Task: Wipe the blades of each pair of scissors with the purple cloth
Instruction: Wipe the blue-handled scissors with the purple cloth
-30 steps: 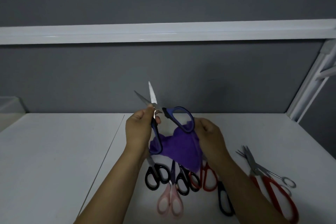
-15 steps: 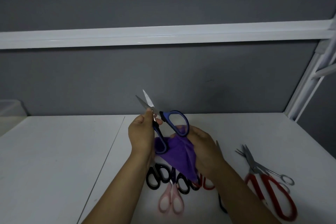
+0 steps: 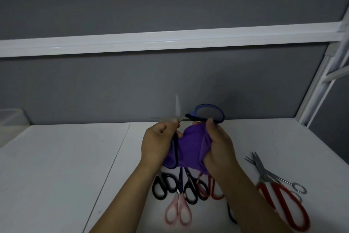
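I hold blue-handled scissors [image 3: 208, 112] above the white table [image 3: 56, 166], blades spread wide and blurred. My left hand [image 3: 158, 144] grips one handle near the pivot. My right hand [image 3: 219, 145] clutches the purple cloth [image 3: 190, 147] and touches the other handle loop. The cloth hangs bunched between both hands. Below them lie black-handled scissors [image 3: 162, 187], pink-handled scissors [image 3: 178, 212] and small red-handled scissors [image 3: 209, 188], partly hidden by my right forearm.
Large red-handled scissors [image 3: 287, 204] and slim all-metal scissors [image 3: 279, 179] lie at the right. A white rail [image 3: 170, 41] crosses the grey wall. A white frame post [image 3: 321, 85] stands at the right, and a clear box [image 3: 11, 119] at the far left.
The scissors' blades have opened wider and the upper handle has swung up and right. My right hand has risen with the cloth toward the pivot. The camera has tilted slightly.
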